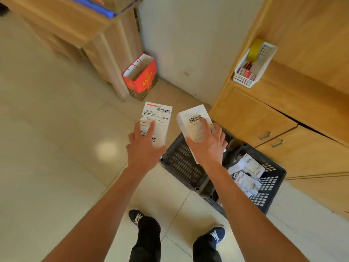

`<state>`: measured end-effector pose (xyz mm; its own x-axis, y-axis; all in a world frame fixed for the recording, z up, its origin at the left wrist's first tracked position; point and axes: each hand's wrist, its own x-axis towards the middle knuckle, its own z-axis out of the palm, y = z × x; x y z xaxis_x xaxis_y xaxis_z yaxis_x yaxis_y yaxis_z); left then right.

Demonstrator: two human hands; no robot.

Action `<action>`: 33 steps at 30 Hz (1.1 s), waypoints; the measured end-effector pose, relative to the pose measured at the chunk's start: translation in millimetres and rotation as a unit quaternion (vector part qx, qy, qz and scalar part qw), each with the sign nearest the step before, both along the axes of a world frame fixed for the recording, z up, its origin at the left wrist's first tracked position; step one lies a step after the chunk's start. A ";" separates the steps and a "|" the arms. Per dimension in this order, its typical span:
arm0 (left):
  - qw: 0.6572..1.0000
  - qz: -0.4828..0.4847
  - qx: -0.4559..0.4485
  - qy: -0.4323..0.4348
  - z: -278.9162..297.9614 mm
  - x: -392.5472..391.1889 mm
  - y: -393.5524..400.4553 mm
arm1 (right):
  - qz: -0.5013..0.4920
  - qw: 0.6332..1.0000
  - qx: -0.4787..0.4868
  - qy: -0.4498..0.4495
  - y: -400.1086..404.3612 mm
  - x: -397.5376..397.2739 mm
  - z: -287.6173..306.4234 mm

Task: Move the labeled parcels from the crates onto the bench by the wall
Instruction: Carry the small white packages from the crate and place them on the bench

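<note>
Two parcels held | left hand (145, 148) under flat parcel (156, 125) | right hand (207, 146) atop box (192, 121)

Left hand (146, 148): covers the lower part of a white parcel (157, 120); label print too small to read, grip underneath hidden. Right hand (206, 146): covers the near end of a second white box (192, 118) and part of the dark crate (181, 163) behind it; parcels in the neighbouring crate (272, 186) blurred, their labels illegible. Wooden tabletop (62, 21) and the blue-edged item (94, 6) on it cut off by the top edge; cabinet (283, 120) cut off at right.
</note>
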<state>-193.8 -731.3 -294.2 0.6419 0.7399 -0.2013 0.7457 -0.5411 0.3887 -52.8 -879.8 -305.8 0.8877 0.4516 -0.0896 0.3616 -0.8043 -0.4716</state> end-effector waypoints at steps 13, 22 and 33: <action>0.993 0.116 0.012 -0.032 69.0 -143.9 242.7 | 0.158 0.987 0.011 -0.030 269.1 -94.6 95.6; 0.990 0.139 0.034 -0.009 84.7 -146.0 402.6 | 0.232 0.972 0.031 -0.029 440.1 -73.7 95.5; 0.978 0.204 0.041 0.001 112.3 -116.3 603.3 | 0.395 0.917 0.008 -0.054 664.4 -20.7 118.9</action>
